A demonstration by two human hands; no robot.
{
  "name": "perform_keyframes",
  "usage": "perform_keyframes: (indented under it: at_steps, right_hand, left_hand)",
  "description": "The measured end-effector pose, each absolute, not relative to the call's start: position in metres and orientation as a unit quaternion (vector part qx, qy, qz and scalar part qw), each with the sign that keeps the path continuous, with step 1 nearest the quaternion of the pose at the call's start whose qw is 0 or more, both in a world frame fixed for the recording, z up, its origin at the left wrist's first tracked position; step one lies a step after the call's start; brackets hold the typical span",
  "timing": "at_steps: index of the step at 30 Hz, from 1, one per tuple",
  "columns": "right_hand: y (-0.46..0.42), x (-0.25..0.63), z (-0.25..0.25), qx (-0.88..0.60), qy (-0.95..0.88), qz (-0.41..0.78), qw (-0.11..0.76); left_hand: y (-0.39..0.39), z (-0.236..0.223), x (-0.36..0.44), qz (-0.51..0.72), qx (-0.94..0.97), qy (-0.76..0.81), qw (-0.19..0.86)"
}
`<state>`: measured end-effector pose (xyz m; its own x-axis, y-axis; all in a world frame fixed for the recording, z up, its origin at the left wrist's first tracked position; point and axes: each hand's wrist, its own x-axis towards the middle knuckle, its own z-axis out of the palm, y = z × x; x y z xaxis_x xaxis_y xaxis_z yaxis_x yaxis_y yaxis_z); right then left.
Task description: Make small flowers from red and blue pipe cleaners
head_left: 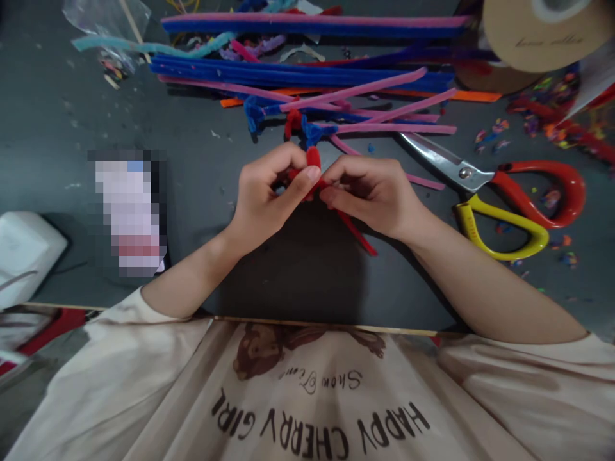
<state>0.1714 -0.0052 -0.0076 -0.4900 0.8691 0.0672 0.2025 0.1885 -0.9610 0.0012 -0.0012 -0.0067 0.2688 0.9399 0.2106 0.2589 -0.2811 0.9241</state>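
Observation:
Between both hands is a red pipe cleaner (313, 157), bent into loops at its upper part, with a straight tail slanting down to the right. My left hand (273, 189) pinches the looped part between thumb and fingers. My right hand (369, 192) is closed on the same red pipe cleaner, close to the left fingertips. Just above the hands lie blue twisted pipe cleaner pieces (317, 131) with pink stems, and a small red twisted piece (293, 121). The part inside the fingers is hidden.
Large scissors (465, 173) with red and yellow handles lie at the right. Bundled blue pipe cleaners (288, 70) stretch across the back, near a cardboard spool (542, 45). At the left are a blurred phone-like object (132, 218) and a white box (29, 250). Colourful scraps (494, 134) are scattered right.

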Motion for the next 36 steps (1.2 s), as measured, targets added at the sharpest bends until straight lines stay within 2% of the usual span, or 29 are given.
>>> perform_keyframes:
  at_steps: [7, 10, 26, 30, 36]
  right_hand:
    - [-0.004, 0.180, -0.013, -0.382, -0.824, 0.270, 0.321]
    - [-0.005, 0.182, -0.016, -0.412, -0.836, 0.211, 0.295]
    - [-0.002, 0.185, -0.013, -0.448, -0.809, 0.222, 0.309]
    - [-0.004, 0.185, -0.012, -0.465, -0.805, 0.226, 0.291]
    - [-0.007, 0.184, -0.013, -0.475, -0.820, 0.163, 0.275]
  left_hand:
    - [0.000, -0.006, -0.002, 0.378, 0.688, 0.416, 0.458]
    - [0.001, -0.006, -0.002, 0.387, 0.678, 0.407, 0.475]
    - [-0.001, -0.007, -0.004, 0.369, 0.685, 0.422, 0.465]
    - [-0.001, -0.006, -0.004, 0.353, 0.685, 0.415, 0.484]
    - [-0.005, -0.002, -0.003, 0.347, 0.658, 0.392, 0.542]
